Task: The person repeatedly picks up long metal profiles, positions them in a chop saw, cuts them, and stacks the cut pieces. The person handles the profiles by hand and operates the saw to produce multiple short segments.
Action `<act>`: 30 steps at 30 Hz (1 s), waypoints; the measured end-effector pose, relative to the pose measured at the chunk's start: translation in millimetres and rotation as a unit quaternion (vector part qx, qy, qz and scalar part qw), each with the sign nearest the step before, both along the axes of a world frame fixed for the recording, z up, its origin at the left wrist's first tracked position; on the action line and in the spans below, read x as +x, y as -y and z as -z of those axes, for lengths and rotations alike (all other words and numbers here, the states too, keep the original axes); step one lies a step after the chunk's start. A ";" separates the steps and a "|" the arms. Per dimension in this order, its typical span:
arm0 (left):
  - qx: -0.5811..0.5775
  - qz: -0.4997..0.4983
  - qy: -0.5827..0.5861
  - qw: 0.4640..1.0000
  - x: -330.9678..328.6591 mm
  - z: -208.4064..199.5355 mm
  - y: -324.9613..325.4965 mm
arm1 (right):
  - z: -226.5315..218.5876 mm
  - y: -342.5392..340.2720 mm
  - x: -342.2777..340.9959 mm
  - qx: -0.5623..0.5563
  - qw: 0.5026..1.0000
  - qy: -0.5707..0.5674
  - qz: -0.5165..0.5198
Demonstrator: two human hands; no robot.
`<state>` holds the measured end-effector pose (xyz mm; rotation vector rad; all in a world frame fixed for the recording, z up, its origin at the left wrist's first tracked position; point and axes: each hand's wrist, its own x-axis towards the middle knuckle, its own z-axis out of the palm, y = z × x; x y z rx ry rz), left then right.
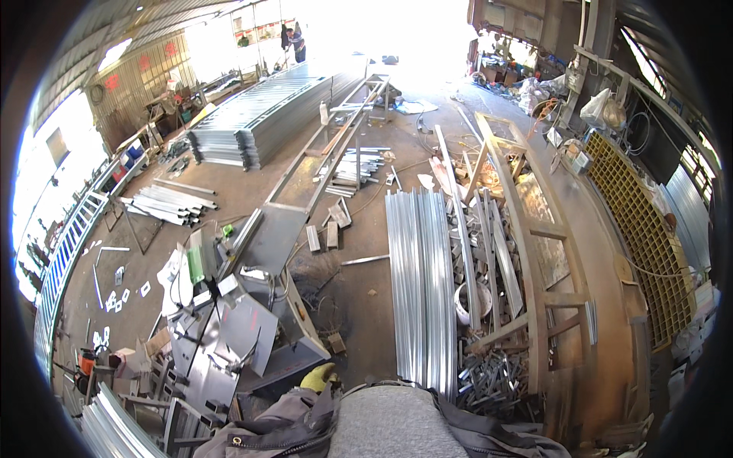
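My left hand (pixel 318 377), in a yellow work glove, shows just in front of my body at the lower edge, below the left sleeve's dark cloth. Its fingers are mostly hidden, and I cannot make out whether they hold anything. Nearest to it are a grey metal sheet piece (pixel 301 353) and a small brownish block (pixel 336 343) on the floor. My right hand is out of the picture; only the dark right sleeve (pixel 489 427) shows. In front of me to the right lies a bundle of long shiny metal profiles (pixel 418 282).
A stack of welded metal frames (pixel 267 107) stands far left. Metal offcuts (pixel 492 378) lie in a heap on the right, beside a long rusty frame (pixel 538 267). Yellow grating (pixel 641 237) leans far right. Cut sheets (pixel 248 332) clutter the left. Two people (pixel 294 42) stand far back.
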<state>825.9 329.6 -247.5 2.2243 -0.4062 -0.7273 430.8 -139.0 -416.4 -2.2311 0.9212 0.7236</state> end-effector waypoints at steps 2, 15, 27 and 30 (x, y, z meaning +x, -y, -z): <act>0.042 0.078 0.047 0.995 24.1 -1.2 26.2 | 4.4 34.0 43.1 -0.014 0.999 0.043 -0.025; -0.018 -0.016 -0.001 1.000 264.7 28.6 157.3 | 4.6 184.1 363.2 0.053 0.995 0.020 0.081; -0.018 0.171 0.159 0.972 585.8 -34.7 338.7 | 10.2 286.8 587.9 0.083 0.989 -0.040 0.112; 0.004 0.138 0.083 0.987 643.3 -22.2 383.9 | 16.9 312.9 649.0 0.075 0.990 -0.061 0.099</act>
